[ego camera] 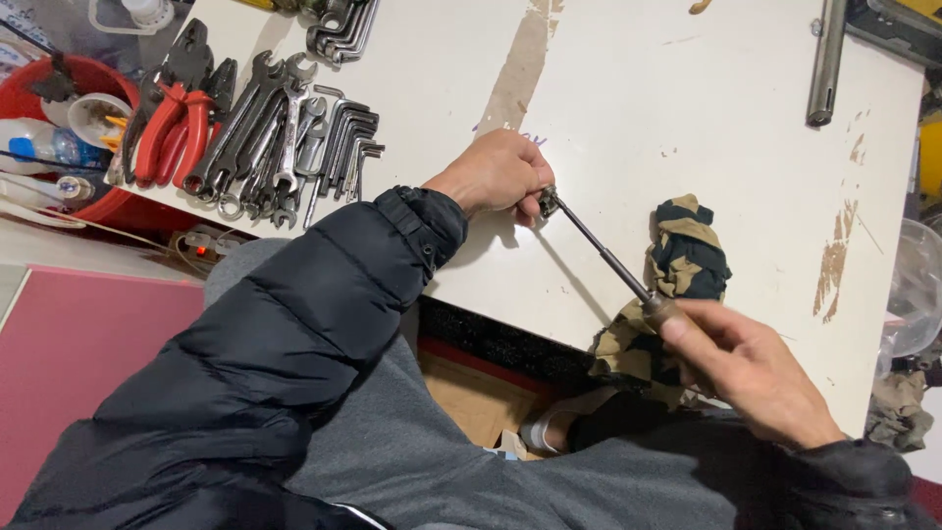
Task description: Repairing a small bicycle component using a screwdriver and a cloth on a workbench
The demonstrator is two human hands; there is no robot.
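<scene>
My left hand (pixel 498 175) is closed around a small metal part (pixel 547 201) at the tip of a long dark-shafted driver (pixel 599 248), resting on the white table (pixel 628 98). Lower right, my right hand (pixel 751 368) grips the driver's brown handle (pixel 659 309). The shaft runs diagonally between the two hands, just above the tabletop. A camouflage-patterned rag (pixel 687 260) lies under and behind the handle, draped over the table's near edge. Both arms wear black padded sleeves.
Wrenches and hex keys (pixel 294 137) lie spread at the table's left, beside red-handled pliers (pixel 172 123). A red bucket (pixel 59 118) with bottles sits far left. A metal rod (pixel 826 64) lies at the top right. A clear plastic container (pixel 917 285) is at the right edge.
</scene>
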